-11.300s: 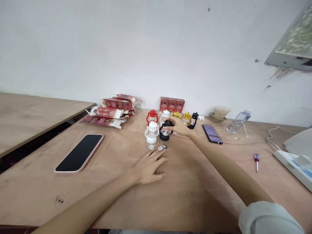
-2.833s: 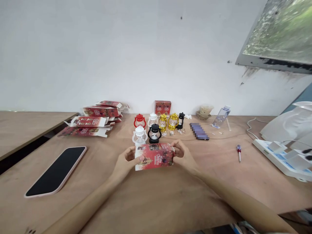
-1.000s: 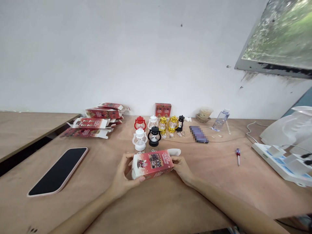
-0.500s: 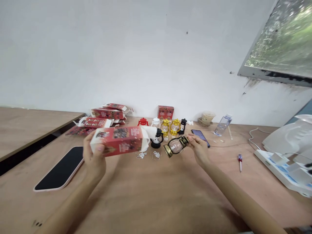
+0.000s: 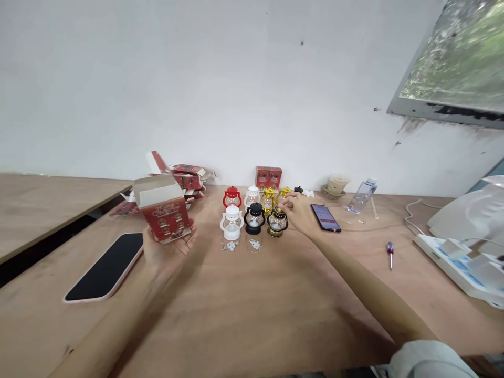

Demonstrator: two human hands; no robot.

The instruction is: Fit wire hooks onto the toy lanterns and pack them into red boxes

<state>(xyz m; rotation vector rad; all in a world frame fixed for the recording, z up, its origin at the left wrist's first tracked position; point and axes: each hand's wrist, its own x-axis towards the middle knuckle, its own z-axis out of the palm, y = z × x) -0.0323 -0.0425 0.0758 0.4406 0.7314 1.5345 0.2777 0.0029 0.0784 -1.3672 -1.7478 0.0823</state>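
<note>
My left hand (image 5: 165, 252) supports a red printed cardboard box (image 5: 167, 218) from below, its top flaps open towards me. Out in front, my right hand (image 5: 299, 212) pinches the top of a bronze toy lantern (image 5: 277, 224), which stands upright on the table. Beside that lantern, in the same row, are a black lantern (image 5: 254, 219) and a white lantern (image 5: 232, 224). Behind them stand a red lantern (image 5: 232, 198), another white lantern (image 5: 252, 198), two gold lanterns (image 5: 268, 199), and a black one (image 5: 298, 189) mostly hidden by my right hand.
Opened red boxes (image 5: 189, 178) pile up at the back left; two closed boxes (image 5: 268, 177) stand by the wall. Around lie a large phone (image 5: 105, 268), a smaller phone (image 5: 325, 218), a bottle (image 5: 362, 196), a screwdriver (image 5: 390, 253), a power strip (image 5: 457, 268), and small white pieces (image 5: 231, 245).
My right hand has carried the bronze lantern forward and left and stood it upright beside the black one. The box in my left hand has turned its open end upwards and shifted left.
</note>
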